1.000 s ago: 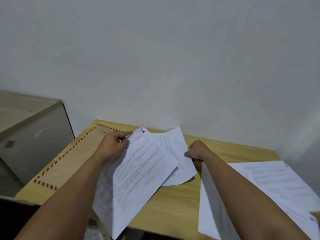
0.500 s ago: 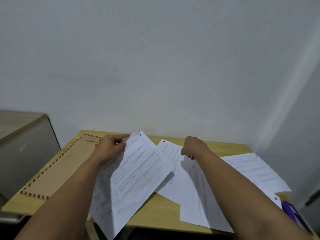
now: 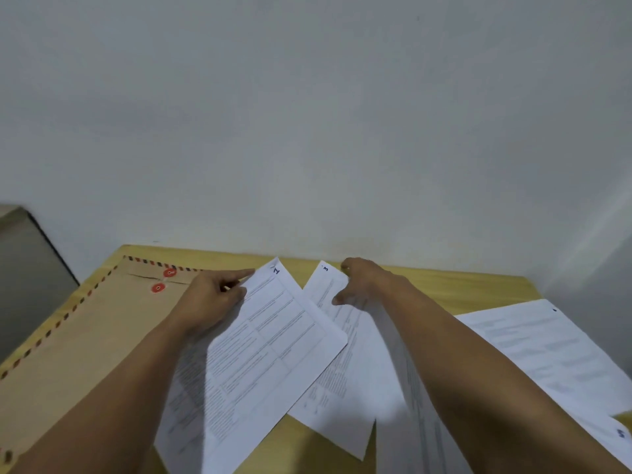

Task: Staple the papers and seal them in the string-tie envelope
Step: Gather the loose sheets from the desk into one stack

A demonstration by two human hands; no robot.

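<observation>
My left hand pinches the upper left edge of a printed sheet marked 1, held tilted above the table. A second sheet lies under it, its left edge showing. My right hand rests with spread fingers on the top of a sheet marked 3, which lies flat and partly under sheet 1. The brown string-tie envelope, with a red-and-blue striped border and two red button discs, lies flat at the left under my left arm. No stapler is in view.
The yellow wooden table stands against a white wall. More printed sheets lie at the right, reaching the table's right edge. A grey cabinet stands left of the table.
My right hand slid sheet 3 leftward, closer to sheet 1, and now lies flatter on it. The camera turned, so the envelope's red discs came into view. My left hand kept its hold.
</observation>
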